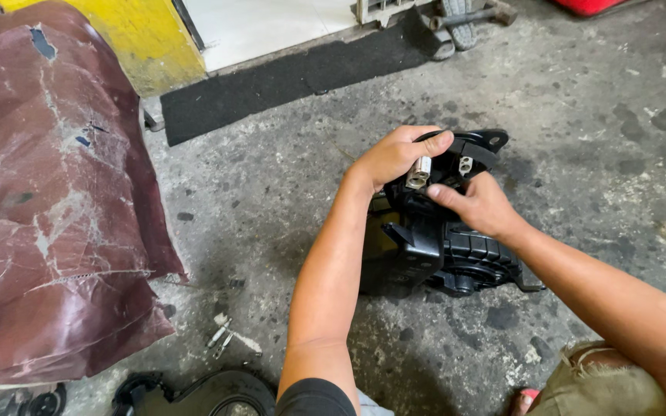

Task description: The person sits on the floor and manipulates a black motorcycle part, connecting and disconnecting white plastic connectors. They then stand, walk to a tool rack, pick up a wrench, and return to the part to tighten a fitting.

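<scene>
A black plastic housing [425, 250], like a vehicle blower or vent unit, stands on the concrete floor in the middle of the view. My left hand [393, 156] grips its top edge, fingers curled over the rim next to a small grey connector [418, 172]. My right hand [478, 203] presses on the housing's upper right side just below a second light connector [465, 165], thumb pointing left. Whether the right hand clasps the part or only rests on it is unclear.
A worn maroon vinyl seat cover [48, 200] lies at the left. A black mat [287, 77] runs along the doorway at the top. Small metal bits [221, 335] lie on the floor, with another black part [210, 393] at the bottom edge.
</scene>
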